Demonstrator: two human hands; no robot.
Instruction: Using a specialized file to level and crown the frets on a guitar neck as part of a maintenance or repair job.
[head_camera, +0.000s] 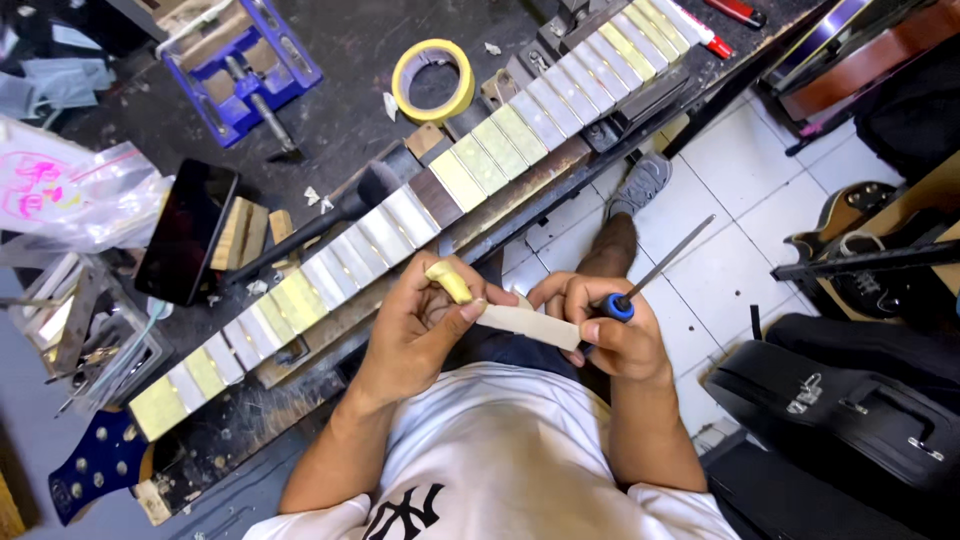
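Note:
My left hand (425, 325) and my right hand (605, 325) both pinch a strip of pale masking tape (530, 325) stretched between them. A yellowish piece of tape (450, 282) sticks up from my left fingers. My right hand also grips a thin metal file (665, 265) by its blue handle, its shaft pointing up and to the right. Just beyond my hands a guitar neck (420, 215) lies slantwise on the workbench, its fretboard covered with strips of pale and yellowish tape between the frets. Its blue headstock (95, 470) is at the lower left.
A yellow tape roll (432, 80), a blue vise (240, 60), a black phone (187, 230) and plastic bags (70, 195) lie on the dark bench. Red markers (725, 20) sit at the far end. Guitars (870, 250) and a black case (850, 410) stand on the tiled floor to the right.

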